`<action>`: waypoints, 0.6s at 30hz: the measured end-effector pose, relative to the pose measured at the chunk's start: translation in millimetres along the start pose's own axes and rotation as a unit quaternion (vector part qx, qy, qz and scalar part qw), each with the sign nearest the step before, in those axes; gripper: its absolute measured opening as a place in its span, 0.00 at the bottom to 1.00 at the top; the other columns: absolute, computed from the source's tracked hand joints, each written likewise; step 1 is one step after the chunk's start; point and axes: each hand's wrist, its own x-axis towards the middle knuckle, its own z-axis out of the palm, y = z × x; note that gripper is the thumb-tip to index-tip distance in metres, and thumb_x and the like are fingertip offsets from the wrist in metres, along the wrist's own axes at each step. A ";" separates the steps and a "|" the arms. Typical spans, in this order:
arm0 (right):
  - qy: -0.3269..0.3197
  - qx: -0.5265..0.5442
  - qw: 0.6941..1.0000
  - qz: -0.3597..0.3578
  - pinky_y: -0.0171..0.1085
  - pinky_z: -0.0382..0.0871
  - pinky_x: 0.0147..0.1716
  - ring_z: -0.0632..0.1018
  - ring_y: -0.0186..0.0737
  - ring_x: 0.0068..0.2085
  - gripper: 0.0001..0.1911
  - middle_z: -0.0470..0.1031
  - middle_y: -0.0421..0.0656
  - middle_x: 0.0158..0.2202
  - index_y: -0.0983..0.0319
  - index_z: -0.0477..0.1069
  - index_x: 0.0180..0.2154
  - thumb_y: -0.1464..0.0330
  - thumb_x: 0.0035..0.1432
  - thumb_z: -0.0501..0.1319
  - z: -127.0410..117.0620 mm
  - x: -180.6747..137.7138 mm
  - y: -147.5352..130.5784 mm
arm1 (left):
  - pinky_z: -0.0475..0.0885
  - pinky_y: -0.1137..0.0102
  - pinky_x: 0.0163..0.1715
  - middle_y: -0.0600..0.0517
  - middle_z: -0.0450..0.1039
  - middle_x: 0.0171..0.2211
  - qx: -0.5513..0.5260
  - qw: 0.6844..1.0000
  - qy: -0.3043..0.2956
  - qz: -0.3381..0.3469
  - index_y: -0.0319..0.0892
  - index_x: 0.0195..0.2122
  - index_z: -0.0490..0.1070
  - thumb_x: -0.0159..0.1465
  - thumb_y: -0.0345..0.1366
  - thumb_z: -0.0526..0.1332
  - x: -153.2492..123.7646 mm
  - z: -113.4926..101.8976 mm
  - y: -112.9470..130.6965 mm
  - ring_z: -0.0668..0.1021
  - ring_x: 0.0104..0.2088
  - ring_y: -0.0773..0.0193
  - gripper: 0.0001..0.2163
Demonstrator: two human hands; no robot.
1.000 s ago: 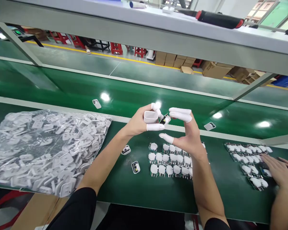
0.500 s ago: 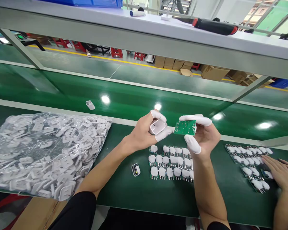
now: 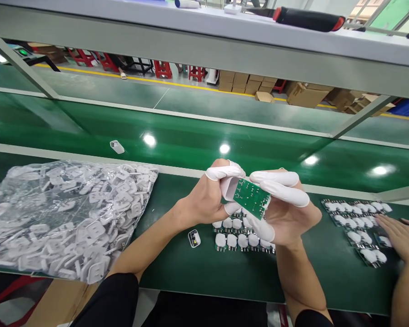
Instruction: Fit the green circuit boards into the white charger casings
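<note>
My left hand (image 3: 214, 193), with white finger cots, is closed around a white plastic charger housing (image 3: 228, 188) whose open end faces right. Between the fingers of my right hand (image 3: 282, 204), also in finger cots, is a green circuit board (image 3: 252, 198), solder side toward me. The board's left end meets the mouth of the housing; how far inside it reaches, I cannot tell. Below both hands, rows of circuit boards with white round tops (image 3: 242, 240) lie on the green bench, partly hidden by my hands. A white housing with parts inside (image 3: 194, 238) lies left of them.
A clear plastic bag of white plastic pieces (image 3: 68, 222) covers the bench's left side. Another white housing (image 3: 117, 146) lies beyond the bench's pale edge strip. More boards (image 3: 356, 222) lie at right beside another person's hand (image 3: 397, 236). A black-and-red tool (image 3: 308, 19) rests on the shelf above.
My hands have come together. The board has moved left and tilted, and its end now meets the housing's opening. The view has shifted slightly.
</note>
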 end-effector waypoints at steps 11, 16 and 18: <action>-0.032 -0.012 0.999 0.007 0.56 0.88 0.36 0.88 0.58 0.45 0.38 0.88 0.45 0.49 0.41 0.78 0.69 0.56 0.60 0.81 2.0 -6.5 -0.7 | 0.85 0.46 0.46 0.40 0.73 0.53 0.045 0.999 -0.001 0.002 0.53 0.72 0.57 0.70 0.55 0.72 -0.9 -1.8 1.7 0.82 0.50 0.45 0.36; -0.033 0.005 0.999 -0.026 0.53 0.88 0.36 0.88 0.55 0.46 0.35 0.87 0.48 0.57 0.49 0.80 0.69 0.63 0.62 0.80 3.0 -4.4 2.0 | 0.85 0.49 0.44 0.40 0.74 0.52 0.059 0.998 0.004 0.019 0.50 0.73 0.58 0.72 0.54 0.72 1.2 -2.2 2.3 0.82 0.48 0.47 0.36; -0.031 0.011 0.998 -0.046 0.52 0.88 0.34 0.88 0.55 0.46 0.36 0.87 0.50 0.57 0.53 0.80 0.68 0.64 0.60 0.81 3.5 -3.4 4.0 | 0.85 0.51 0.44 0.42 0.74 0.52 0.060 0.998 0.007 0.024 0.50 0.72 0.58 0.71 0.53 0.73 1.7 -1.9 1.2 0.82 0.48 0.50 0.36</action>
